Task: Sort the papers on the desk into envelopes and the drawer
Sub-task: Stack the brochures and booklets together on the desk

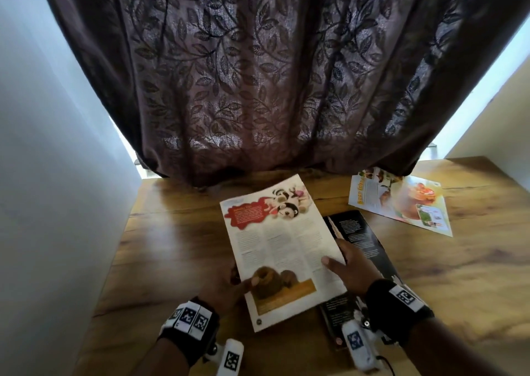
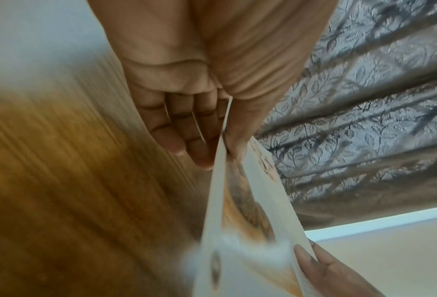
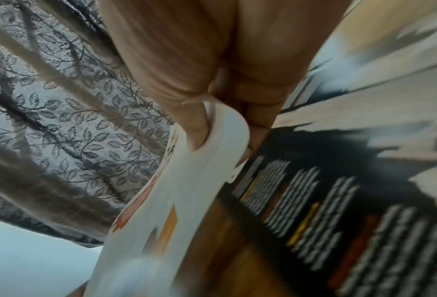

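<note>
White magazine page (image 1: 282, 249), printed with plush toys on a red splash at its far end and a brown furry thing on an orange band at its near end, is what you hold with both hands just above the wooden tabletop (image 1: 177, 249). Your left hand (image 1: 222, 286) pinches the page's near left edge, thumb on top; the left wrist view shows what the head view hides, the four fingers (image 2: 186, 128) lying flat under the sheet (image 2: 240, 231), with your other thumb (image 2: 305, 256) at its far corner. Your right hand (image 1: 351, 264) grips the page's right edge, thumb laid on the print; the right wrist view shows the paper (image 3: 186, 191) bent into a curl between thumb and fingers. Just right of the page, partly under it and under your right wrist, lies a black magazine (image 1: 354, 232) with columns of pale text; the right wrist view adds yellow and red lines among them (image 3: 314, 211), all too blurred to read. Farther right of the page and well apart from it, only the head view shows a colourful food leaflet (image 1: 401, 200) flat on the wood, its yellow heading too small to read. Beyond the page hangs a brown curtain (image 1: 272, 74) with a leaf pattern.
</note>
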The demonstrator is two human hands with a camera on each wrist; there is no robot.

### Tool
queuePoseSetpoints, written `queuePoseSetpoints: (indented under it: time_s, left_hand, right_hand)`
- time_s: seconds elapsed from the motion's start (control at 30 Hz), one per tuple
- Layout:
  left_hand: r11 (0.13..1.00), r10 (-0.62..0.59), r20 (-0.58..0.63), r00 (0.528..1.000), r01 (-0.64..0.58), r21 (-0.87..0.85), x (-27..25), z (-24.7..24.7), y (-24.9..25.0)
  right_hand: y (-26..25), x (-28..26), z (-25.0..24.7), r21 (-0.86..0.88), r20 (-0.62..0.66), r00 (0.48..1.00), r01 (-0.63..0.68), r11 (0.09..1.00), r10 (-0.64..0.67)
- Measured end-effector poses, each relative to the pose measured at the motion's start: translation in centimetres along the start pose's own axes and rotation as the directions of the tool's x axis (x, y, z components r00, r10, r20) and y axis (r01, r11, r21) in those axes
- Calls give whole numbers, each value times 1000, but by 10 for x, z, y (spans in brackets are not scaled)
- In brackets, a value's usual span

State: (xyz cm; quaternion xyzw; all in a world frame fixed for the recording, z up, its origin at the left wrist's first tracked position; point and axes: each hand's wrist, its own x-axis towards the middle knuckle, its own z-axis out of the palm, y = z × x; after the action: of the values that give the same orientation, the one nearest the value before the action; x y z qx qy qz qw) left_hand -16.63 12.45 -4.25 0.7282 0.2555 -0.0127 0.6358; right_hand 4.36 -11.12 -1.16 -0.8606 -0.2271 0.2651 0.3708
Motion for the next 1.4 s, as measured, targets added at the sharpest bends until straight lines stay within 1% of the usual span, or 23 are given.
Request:
queuePoseSetpoints:
  time_s: [0.07,0.13,0.2,0.33,0.4,0.5,0.63,0.77,0.83,0.9,0.97,1.07,1.2,1.3,1.33,1.37,1.4]
  left_hand:
    - [999,-7,-10,1000,7,-36,10,19,0]
    - [999,-17,-16,1000,17,-30,17,37,4]
    - [999,-18,-10,1000,18,28,26,58,7]
    - [983,-26,-11,1000,27,180,34,94,22]
    - [968,2,5,1000,-3,251,37,113,26]
    - [944,46,27,999,-52,326,42,132,21]
    - [943,-22,-20,1000,27,332,48,148,17]
    - [936,-33,-53,998,49,348,49,153,20]
    - [921,-24,-36,999,36,388,49,153,20]
    - [902,-57,-21,998,60,428,51,154,20]
    - [892,-87,-12,996,83,444,52,154,20]
    - [904,-90,-23,996,92,418,54,157,24]
    - [915,-95,-41,995,103,389,56,162,29]
    - [889,-98,-48,994,109,445,55,164,34]
    - [882,-89,-51,995,103,460,55,164,32]
    - [868,-108,-47,993,118,482,55,163,33]
    - [861,-102,-46,994,111,495,57,162,30]
  right_hand:
    - [20,-9,-13,-46,-10,1000,-28,999,28]
    - [43,-14,-24,-61,-51,998,-52,997,49]
    - [63,-20,-39,-65,-91,993,-87,994,81]
    - [89,-33,-70,-172,-151,980,-152,973,127]
    - [107,-37,-85,-206,-169,973,-193,959,159]
    - [127,-40,-98,-188,-139,967,-237,953,213]
    - [141,-40,-111,-213,-85,967,-253,944,240]
    - [149,-35,-116,-216,-36,978,-210,954,207]
    - [150,-31,-116,-222,-22,984,-177,959,177]
    - [150,-28,-115,-226,6,987,-155,962,160]
    - [150,-24,-113,-261,33,988,-135,956,149]
    - [144,-21,-111,-332,83,985,-117,936,153]
    - [134,-24,-112,-432,83,988,-82,898,130]
    - [126,-29,-114,-483,73,991,-65,873,114]
    - [123,-29,-115,-506,54,995,-47,861,87]
    - [121,-27,-115,-536,33,998,-20,844,45]
    - [117,-24,-114,-563,23,1000,19,826,-7]
